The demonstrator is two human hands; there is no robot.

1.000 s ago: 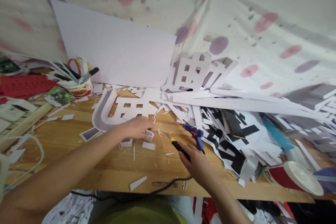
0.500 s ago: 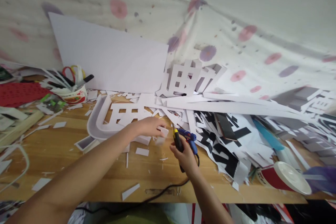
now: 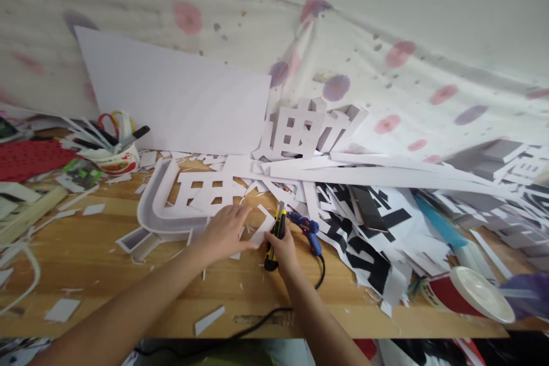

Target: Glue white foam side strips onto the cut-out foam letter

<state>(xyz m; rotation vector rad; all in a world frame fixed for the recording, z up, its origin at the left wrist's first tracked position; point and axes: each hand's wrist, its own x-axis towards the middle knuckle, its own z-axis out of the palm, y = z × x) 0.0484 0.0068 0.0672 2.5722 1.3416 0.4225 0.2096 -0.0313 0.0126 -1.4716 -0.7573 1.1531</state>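
Note:
My right hand [image 3: 283, 250] is wrapped round a yellow and black utility knife [image 3: 277, 238], its tip pointing away from me. A white strip of board [image 3: 262, 229] lies against the knife and the right thumb; whether that hand also grips it I cannot tell. To the left, my left hand [image 3: 225, 233] is open, thumb and fingers apart, with the thumb close to the strip's near end. Just right of the knife lies a blue glue gun [image 3: 305, 225]. Behind my left hand are a white cut-out character [image 3: 206, 193] and a curved white channel piece [image 3: 150, 203].
A black cord [image 3: 274, 313] runs across the table's front. Long white strips [image 3: 364, 174], a phone [image 3: 369, 209] and black-printed paper [image 3: 373, 260] crowd the right, beside a lidded cup [image 3: 467, 293]. A tub of tools [image 3: 115, 160] stands back left. A white board [image 3: 175, 97] leans behind.
My left hand has moved left and nearer, its fingers opening from the small white piece. My right hand with the knife has shifted left, away from the glue gun, to the white strip.

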